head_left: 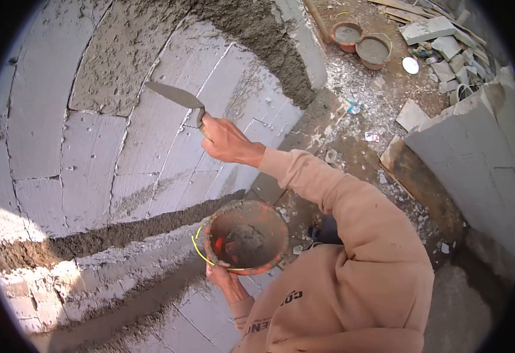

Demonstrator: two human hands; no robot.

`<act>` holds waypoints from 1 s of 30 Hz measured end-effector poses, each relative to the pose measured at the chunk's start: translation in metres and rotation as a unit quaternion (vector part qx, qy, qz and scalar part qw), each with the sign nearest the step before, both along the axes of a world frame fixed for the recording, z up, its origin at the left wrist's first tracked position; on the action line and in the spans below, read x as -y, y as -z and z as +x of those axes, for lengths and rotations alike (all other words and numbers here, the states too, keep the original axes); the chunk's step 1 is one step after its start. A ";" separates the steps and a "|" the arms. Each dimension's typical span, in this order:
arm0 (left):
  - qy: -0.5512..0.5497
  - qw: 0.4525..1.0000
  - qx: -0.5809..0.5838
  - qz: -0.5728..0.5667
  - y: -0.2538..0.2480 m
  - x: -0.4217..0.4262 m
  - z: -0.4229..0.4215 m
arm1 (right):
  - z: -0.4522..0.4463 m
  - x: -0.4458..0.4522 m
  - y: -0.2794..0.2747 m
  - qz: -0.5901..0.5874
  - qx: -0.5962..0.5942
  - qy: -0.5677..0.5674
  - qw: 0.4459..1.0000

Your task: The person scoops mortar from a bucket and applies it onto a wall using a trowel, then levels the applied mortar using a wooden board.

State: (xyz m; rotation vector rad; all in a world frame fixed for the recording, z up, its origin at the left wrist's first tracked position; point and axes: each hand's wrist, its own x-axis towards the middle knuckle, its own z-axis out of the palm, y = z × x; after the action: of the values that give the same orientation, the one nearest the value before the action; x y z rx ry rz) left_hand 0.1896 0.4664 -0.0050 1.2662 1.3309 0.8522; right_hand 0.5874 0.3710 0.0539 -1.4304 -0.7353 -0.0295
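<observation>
My right hand (227,140) is closed round the handle of a trowel (177,95), whose blade points left in front of the block wall (96,144). Little or no mortar shows on the blade. Low in the middle, my left hand (223,279) grips the near rim of an orange-red bucket (282,250), its fingers partly hidden below the rim. Wet grey mortar (248,240) lies inside the bucket and smears its walls. A yellow handle (197,252) hangs at the bucket's left side. Rough mortar (113,53) covers part of the wall's upper blocks.
Two more buckets, one red (360,45) and one brownish (385,63), stand filled with grey mix on the ground. Broken blocks (444,69) and planks (407,10) are heaped at the upper right. A low block wall (475,150) rises on the right. Rubble litters the ground.
</observation>
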 end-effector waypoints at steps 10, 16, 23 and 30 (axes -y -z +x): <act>0.163 0.984 0.071 0.014 -0.011 0.013 0.004 | -0.209 0.097 0.132 -0.376 -0.400 -0.430 0.717; 0.263 0.956 0.083 0.100 -0.012 0.012 0.015 | -0.260 0.111 0.085 -0.440 -0.351 -0.360 0.743; 0.344 0.920 0.109 0.152 -0.018 0.043 0.037 | -0.288 0.121 0.167 -0.047 -0.801 -0.423 0.421; 0.268 0.952 0.141 -0.032 -0.016 0.038 0.045 | -0.283 0.165 0.142 0.138 -0.715 -0.539 0.425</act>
State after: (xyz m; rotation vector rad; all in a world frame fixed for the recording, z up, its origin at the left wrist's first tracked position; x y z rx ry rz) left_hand 0.2347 0.4284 0.0111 1.3100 0.7250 0.5688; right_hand 0.3047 0.2063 -0.0884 -0.0197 0.0292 1.7904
